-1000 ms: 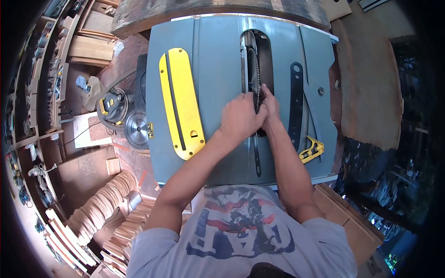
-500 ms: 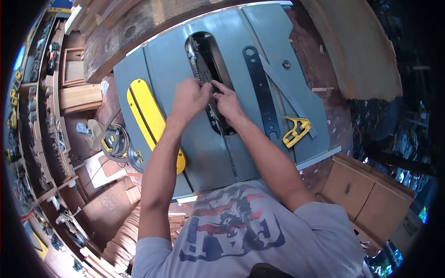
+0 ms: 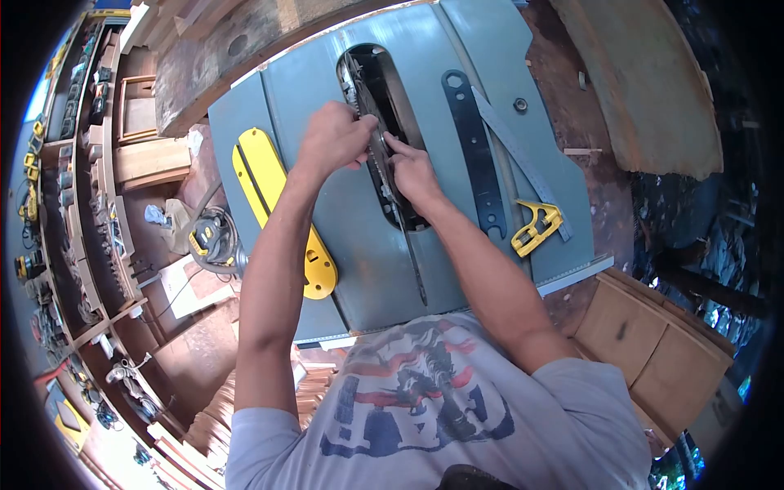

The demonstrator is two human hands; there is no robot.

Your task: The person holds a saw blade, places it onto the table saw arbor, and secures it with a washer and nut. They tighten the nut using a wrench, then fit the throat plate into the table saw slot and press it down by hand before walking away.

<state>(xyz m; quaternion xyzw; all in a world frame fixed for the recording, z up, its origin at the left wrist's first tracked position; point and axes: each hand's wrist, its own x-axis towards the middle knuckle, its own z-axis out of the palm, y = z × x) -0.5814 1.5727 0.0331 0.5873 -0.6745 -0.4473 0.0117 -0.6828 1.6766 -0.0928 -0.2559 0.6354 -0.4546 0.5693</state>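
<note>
A round saw blade stands on edge in the long oval opening of a grey-green table saw top. My left hand is closed at the blade's left side, its thumb and curled fingers against the toothed rim. On the opposite side, my right hand has its index finger against the blade's face and the other fingers curled below. The fingertips partly hide the blade's middle. To the left lies a yellow throat plate. Right of the opening are a dark flat wrench and a nut.
A metal rule and a yellow square-like tool lie on the saw top's right side. A thick wooden slab borders the far left edge. Shelves of tools line the left; a brown cabinet stands at right.
The view has shifted slightly, moving the saw top up and right in the picture. My left hand has moved up along the blade's side, and my hands are slightly farther apart.
</note>
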